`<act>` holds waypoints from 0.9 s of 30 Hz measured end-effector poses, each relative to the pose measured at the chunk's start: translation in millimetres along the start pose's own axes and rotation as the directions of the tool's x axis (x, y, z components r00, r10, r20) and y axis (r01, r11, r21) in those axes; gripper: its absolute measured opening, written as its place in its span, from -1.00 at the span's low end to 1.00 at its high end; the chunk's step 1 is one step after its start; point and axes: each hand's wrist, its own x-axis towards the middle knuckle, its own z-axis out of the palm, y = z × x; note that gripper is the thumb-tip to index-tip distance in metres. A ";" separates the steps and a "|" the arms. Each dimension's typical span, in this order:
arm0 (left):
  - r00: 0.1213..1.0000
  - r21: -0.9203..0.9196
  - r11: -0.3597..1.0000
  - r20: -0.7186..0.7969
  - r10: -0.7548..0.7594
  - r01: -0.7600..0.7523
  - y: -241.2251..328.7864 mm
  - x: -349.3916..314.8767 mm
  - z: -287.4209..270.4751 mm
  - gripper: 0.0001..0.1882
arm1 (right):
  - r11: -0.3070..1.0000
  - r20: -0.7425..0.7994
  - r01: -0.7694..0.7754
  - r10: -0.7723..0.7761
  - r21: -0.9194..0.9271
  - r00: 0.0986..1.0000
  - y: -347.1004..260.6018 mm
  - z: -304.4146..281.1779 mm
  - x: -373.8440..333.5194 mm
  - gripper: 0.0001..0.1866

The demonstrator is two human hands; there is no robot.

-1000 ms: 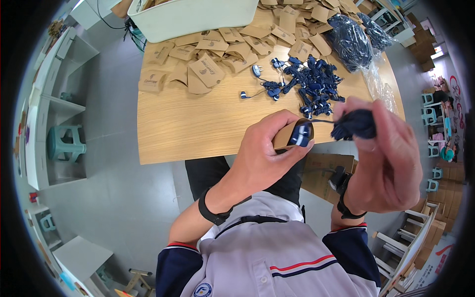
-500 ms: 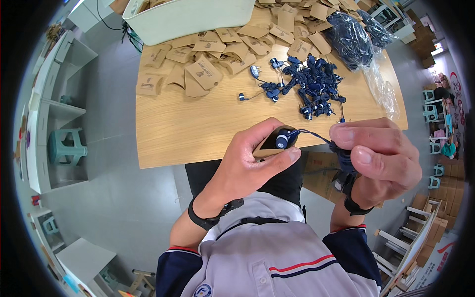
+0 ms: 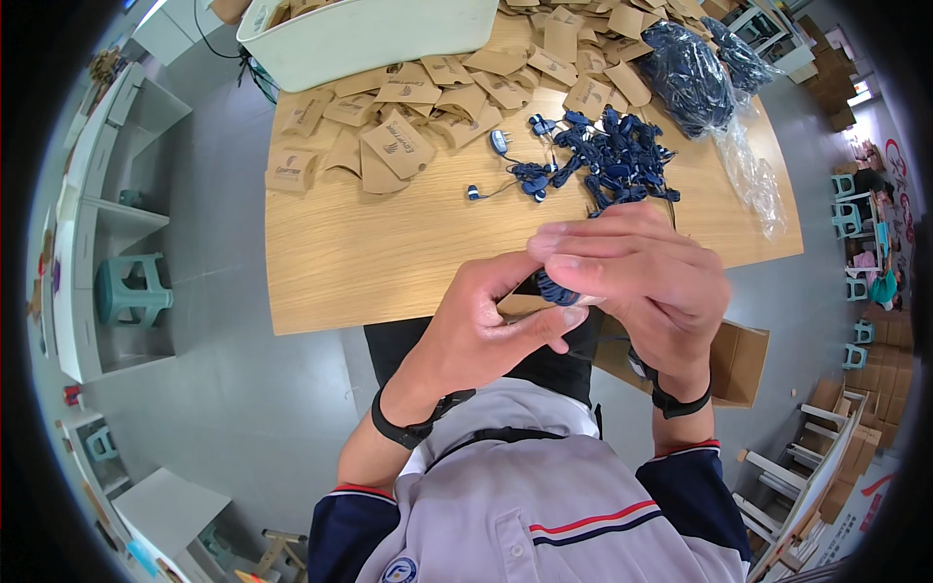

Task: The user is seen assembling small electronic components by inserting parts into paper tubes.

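above the near edge of the wooden worktop (image 3: pixel 389 243), the left hand (image 3: pixel 481 335) and right hand (image 3: pixel 637 282) meet — both grips clamped on a small dark blue earphone bundle (image 3: pixel 556 289) over a brown pouch (image 3: pixel 520 306). at 12 o'clock lies a loose earphone pile (image 3: pixel 603 160) — kraft pouches (image 3: pixel 398 146) at 11.

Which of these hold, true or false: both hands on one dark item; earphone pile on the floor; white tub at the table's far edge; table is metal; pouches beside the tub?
1. Both hands, left hand and right hand, hold one dark item. True.
2. The earphone pile lies on the floor. False: it lies on the table.
3. A white tub stands at the table's far edge. True.
4. The table is metal. False: wood.
5. Brown pouches lie beside the tub. True.
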 end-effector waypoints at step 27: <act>0.999 -0.171 0.985 -0.028 -0.039 0.033 -59.5 2.8 -36.8 -0.61 | 0.969 -0.018 -0.245 0.245 0.016 0.969 24.0 22.7 -35.2 -0.58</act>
